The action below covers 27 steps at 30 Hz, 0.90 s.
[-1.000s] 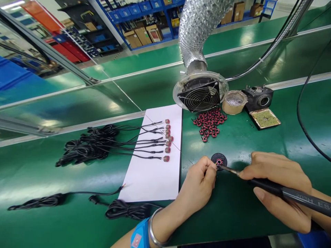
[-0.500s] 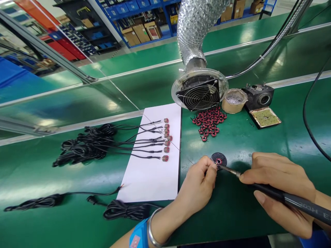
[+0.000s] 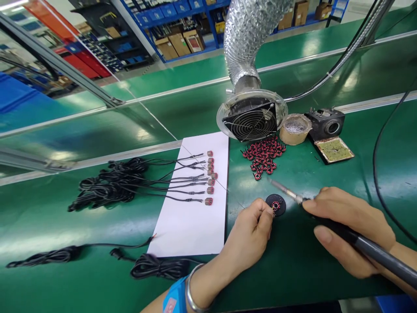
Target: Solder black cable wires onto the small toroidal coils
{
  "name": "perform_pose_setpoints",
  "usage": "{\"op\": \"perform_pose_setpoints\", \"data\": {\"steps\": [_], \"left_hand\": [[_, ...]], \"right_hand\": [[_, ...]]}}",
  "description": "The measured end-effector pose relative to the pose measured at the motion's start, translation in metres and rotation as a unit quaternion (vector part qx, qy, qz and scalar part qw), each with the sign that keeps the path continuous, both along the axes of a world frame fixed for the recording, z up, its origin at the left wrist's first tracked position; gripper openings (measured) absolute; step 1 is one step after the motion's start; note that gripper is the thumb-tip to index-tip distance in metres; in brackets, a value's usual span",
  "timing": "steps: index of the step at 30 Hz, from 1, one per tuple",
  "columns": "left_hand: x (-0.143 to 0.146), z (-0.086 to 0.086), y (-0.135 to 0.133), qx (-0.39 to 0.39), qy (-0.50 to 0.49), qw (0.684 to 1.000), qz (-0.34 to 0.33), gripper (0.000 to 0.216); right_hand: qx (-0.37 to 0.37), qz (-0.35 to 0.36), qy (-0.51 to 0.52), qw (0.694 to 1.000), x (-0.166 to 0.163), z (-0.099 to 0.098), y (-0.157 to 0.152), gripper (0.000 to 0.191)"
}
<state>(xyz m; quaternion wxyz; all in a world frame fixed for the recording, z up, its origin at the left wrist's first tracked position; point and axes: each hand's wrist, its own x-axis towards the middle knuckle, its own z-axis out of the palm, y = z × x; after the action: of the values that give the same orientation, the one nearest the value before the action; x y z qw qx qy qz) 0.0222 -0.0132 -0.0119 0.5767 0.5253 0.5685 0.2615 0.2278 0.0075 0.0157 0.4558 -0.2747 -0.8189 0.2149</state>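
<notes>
My left hand (image 3: 252, 232) is closed in a pinch at the near-left edge of a round black disc (image 3: 271, 199). A thin solder wire (image 3: 240, 204) runs into its grip from the upper left. On the disc lies a small red-and-black ring-shaped part (image 3: 276, 205), next to my fingertips. My right hand (image 3: 352, 230) is wrapped round a soldering iron (image 3: 374, 250). The iron's tip is in the air above and beyond the disc, apart from the part. What touches the part under my left fingertips is hidden.
Beyond the disc lies a pile of red ring parts (image 3: 265, 152) under a fan hood (image 3: 252, 119). A tape roll (image 3: 295, 129) and an iron stand with sponge (image 3: 334, 149) are at right. Black cables (image 3: 107, 182) and small cylinders (image 3: 209, 201) on white paper (image 3: 192, 230) lie left.
The soldering iron's tip has lifted off the ring part and moved up and slightly left, away from the disc. My left hand has stayed nearly still at the disc.
</notes>
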Motion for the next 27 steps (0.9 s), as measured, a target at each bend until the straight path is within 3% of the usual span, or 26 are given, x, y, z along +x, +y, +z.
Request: {"op": "perform_pose_setpoints", "data": {"steps": [4, 11, 19, 27], "left_hand": [[-0.003, 0.001, 0.006, -0.018, -0.020, 1.000, 0.007, 0.031], [-0.007, -0.002, 0.010, -0.034, -0.044, 0.998, 0.010, 0.036], [-0.009, 0.005, 0.005, 0.010, -0.036, 0.998, -0.049, 0.033], [-0.008, 0.014, 0.000, 0.063, 0.000, 0.995, -0.083, 0.036]], "right_hand": [[0.010, -0.037, -0.013, 0.999, -0.011, -0.018, 0.006, 0.034], [-0.027, -0.013, -0.042, 0.999, -0.031, -0.037, 0.015, 0.016], [-0.036, 0.011, -0.027, 0.999, -0.037, -0.038, 0.019, 0.018], [0.019, 0.038, -0.036, 0.998, -0.034, -0.035, 0.017, 0.024]]}}
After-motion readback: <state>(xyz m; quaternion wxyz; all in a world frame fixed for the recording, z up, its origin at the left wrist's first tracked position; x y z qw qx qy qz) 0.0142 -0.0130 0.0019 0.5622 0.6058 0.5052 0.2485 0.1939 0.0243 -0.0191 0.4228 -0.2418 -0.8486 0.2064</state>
